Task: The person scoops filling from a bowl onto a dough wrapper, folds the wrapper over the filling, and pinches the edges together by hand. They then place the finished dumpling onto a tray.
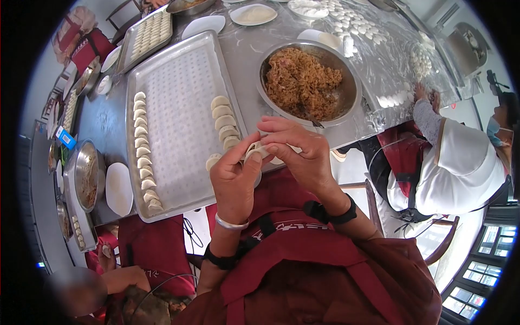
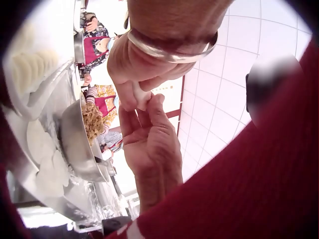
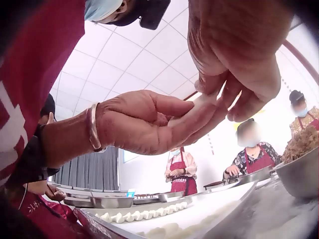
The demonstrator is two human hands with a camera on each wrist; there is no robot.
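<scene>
Between both hands, in front of the chest, is a pale folded dumpling (image 1: 254, 149), partly covered by fingers. My left hand (image 1: 234, 176), with a silver bangle at the wrist, holds it between thumb and fingers. From the other side my right hand (image 1: 304, 154) pinches its edge with thumb and index finger. Fingers hide much of the dumpling (image 2: 141, 95) in the left wrist view. Just beyond the hands lies a large metal tray (image 1: 179, 86) with a row of dumplings (image 1: 142, 146) on its left and a shorter row (image 1: 222, 116) on its right.
A steel bowl of brown filling (image 1: 303, 78) stands right of the tray. Floury dough pieces (image 1: 357, 24) are spread at the far right. Another tray of dumplings (image 1: 149, 35) is at the far left. A person in white (image 1: 466, 162) works at the right.
</scene>
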